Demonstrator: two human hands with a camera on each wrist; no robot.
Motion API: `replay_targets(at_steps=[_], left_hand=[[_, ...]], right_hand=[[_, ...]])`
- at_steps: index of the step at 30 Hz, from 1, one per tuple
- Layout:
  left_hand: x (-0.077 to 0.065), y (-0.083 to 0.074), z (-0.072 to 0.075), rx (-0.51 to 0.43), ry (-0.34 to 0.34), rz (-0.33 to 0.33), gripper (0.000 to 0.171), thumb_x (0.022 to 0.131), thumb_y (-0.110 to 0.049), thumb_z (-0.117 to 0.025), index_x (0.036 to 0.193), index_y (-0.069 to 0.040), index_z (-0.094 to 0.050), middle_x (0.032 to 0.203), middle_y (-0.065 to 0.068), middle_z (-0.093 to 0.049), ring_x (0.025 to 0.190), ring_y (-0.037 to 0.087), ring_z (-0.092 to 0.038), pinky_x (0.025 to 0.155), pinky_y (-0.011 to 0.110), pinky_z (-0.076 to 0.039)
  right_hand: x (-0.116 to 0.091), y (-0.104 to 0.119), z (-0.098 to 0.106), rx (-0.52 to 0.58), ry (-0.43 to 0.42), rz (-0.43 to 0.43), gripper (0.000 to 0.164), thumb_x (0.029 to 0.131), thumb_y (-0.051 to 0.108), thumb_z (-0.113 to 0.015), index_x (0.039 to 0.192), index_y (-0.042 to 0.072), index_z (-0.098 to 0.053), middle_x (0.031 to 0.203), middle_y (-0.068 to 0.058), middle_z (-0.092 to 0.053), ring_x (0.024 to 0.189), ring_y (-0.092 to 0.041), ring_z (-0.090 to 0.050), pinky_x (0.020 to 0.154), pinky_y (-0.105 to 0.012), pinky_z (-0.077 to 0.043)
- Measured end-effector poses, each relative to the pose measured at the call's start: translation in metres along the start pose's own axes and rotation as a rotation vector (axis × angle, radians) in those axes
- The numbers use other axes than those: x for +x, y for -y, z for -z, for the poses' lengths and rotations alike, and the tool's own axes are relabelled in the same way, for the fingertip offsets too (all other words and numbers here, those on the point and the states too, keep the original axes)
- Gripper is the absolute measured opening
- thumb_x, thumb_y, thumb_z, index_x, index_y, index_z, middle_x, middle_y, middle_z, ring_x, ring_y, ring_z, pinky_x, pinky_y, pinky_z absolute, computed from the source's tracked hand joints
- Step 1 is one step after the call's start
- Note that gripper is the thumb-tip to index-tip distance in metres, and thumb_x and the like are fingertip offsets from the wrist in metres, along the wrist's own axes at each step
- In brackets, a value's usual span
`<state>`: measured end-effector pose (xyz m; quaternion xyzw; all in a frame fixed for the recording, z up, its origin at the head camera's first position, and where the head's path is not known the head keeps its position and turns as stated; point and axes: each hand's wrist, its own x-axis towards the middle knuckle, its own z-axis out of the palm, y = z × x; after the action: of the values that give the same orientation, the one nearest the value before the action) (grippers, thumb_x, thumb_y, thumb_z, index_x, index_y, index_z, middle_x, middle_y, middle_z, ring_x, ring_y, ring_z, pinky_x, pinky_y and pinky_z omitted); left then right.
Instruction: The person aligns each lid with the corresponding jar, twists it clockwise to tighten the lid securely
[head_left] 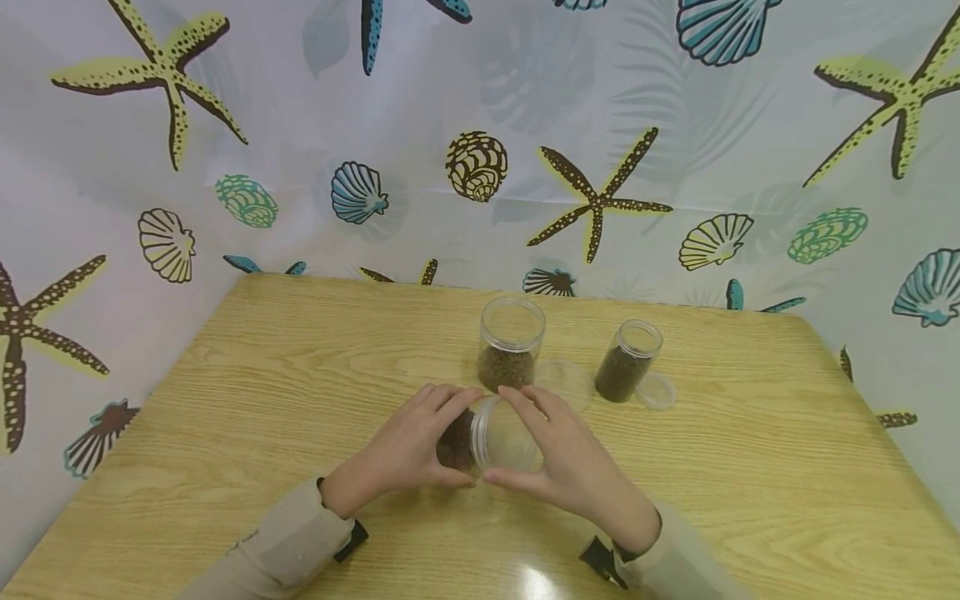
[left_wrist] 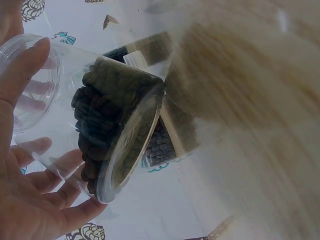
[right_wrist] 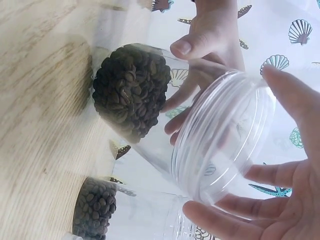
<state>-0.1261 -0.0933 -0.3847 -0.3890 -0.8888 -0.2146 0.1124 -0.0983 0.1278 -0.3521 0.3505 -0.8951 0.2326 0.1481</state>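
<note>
A clear plastic jar [right_wrist: 132, 95], partly filled with dark coffee beans, is at the front middle of the wooden table. My left hand [head_left: 412, 437] grips its side, thumb on the near side and fingers round the far side. In the left wrist view the beans [left_wrist: 112, 112] lie at the jar's bottom end. My right hand [head_left: 573, 458] holds the clear lid [right_wrist: 245, 130] at the jar's mouth, thumb and fingers spread round the rim. The fingertips of both hands come close together in the head view.
Just behind the hands stands a wide lidless jar [head_left: 510, 358] with brown beans, a clear lid [head_left: 570, 383] lying beside it. Farther right, a narrower lidless jar [head_left: 622, 371] with dark contents has its small lid [head_left: 657, 392] next to it. A patterned curtain [head_left: 420, 100] hangs behind the table.
</note>
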Motion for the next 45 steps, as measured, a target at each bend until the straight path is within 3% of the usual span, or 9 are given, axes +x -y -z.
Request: replay_targets(at_steps=[8,11,14,18,23,31,39,45], left_hand=[[0.000,0.001,-0.001,0.002,0.000,0.005,0.096,0.055,-0.045,-0.084,0.133,-0.010,-0.041,0.115,0.007,-0.051,0.099,0.021,-0.048,0.084,0.037,-0.045],[0.000,0.000,-0.001,0.000,-0.001,0.006,0.095,0.055,-0.046,-0.084,0.132,-0.010,-0.041,0.114,0.007,-0.051,0.099,0.021,-0.048,0.084,0.037,-0.045],[0.000,0.000,-0.001,0.000,0.000,0.009,0.095,0.056,-0.046,-0.084,0.132,-0.010,-0.041,0.115,0.007,-0.051,0.100,0.021,-0.047,0.084,0.038,-0.045],[0.000,0.000,0.000,-0.005,0.003,0.009,0.095,0.056,-0.045,-0.084,0.133,-0.008,-0.041,0.116,0.008,-0.051,0.102,0.022,-0.047,0.085,0.038,-0.045],[0.000,0.000,0.001,-0.004,0.008,0.004,0.095,0.057,-0.045,-0.083,0.133,-0.006,-0.041,0.116,0.009,-0.051,0.103,0.023,-0.047,0.085,0.037,-0.044],[0.000,0.001,0.001,-0.013,0.020,0.016,0.095,0.057,-0.045,-0.083,0.133,-0.006,-0.041,0.117,0.009,-0.051,0.104,0.023,-0.047,0.086,0.038,-0.044],[0.001,0.000,0.001,-0.011,0.018,0.010,0.095,0.057,-0.045,-0.084,0.133,-0.006,-0.041,0.116,0.009,-0.051,0.103,0.023,-0.047,0.085,0.037,-0.044],[0.001,0.000,0.000,-0.009,0.015,0.006,0.095,0.057,-0.045,-0.084,0.133,-0.006,-0.041,0.116,0.009,-0.051,0.103,0.023,-0.047,0.085,0.037,-0.045]], right_hand=[[0.001,0.002,-0.003,-0.005,-0.048,-0.033,0.084,0.076,0.066,-0.053,0.129,0.001,-0.045,0.108,-0.012,-0.057,0.090,-0.024,-0.058,0.074,-0.038,-0.050],[0.000,0.003,-0.003,-0.014,-0.045,-0.047,0.085,0.076,0.066,-0.053,0.130,0.001,-0.045,0.109,-0.012,-0.057,0.091,-0.025,-0.058,0.075,-0.039,-0.050],[0.000,0.003,-0.002,-0.012,-0.040,-0.039,0.085,0.076,0.066,-0.052,0.132,0.002,-0.043,0.116,-0.015,-0.054,0.101,-0.028,-0.055,0.080,-0.042,-0.048],[0.001,-0.001,0.001,0.015,-0.053,0.066,0.078,0.078,0.062,-0.053,0.131,0.005,-0.044,0.129,-0.016,-0.044,0.116,-0.030,-0.044,0.087,-0.045,-0.044],[0.003,-0.008,0.005,0.033,-0.009,0.238,0.075,0.072,0.044,-0.073,0.130,0.007,-0.044,0.135,-0.014,-0.037,0.122,-0.030,-0.036,0.089,-0.043,-0.044],[0.003,-0.011,0.002,0.056,0.048,0.316,0.083,0.063,0.026,-0.083,0.132,0.008,-0.043,0.137,-0.014,-0.034,0.124,-0.030,-0.033,0.095,-0.047,-0.038],[0.004,-0.013,0.001,0.055,0.023,0.333,0.083,0.061,0.022,-0.084,0.131,0.006,-0.043,0.133,-0.016,-0.038,0.121,-0.030,-0.036,0.093,-0.047,-0.040],[0.004,-0.012,0.001,0.062,0.008,0.277,0.082,0.062,0.029,-0.084,0.131,0.010,-0.044,0.131,-0.013,-0.040,0.120,-0.028,-0.038,0.092,-0.042,-0.042]])
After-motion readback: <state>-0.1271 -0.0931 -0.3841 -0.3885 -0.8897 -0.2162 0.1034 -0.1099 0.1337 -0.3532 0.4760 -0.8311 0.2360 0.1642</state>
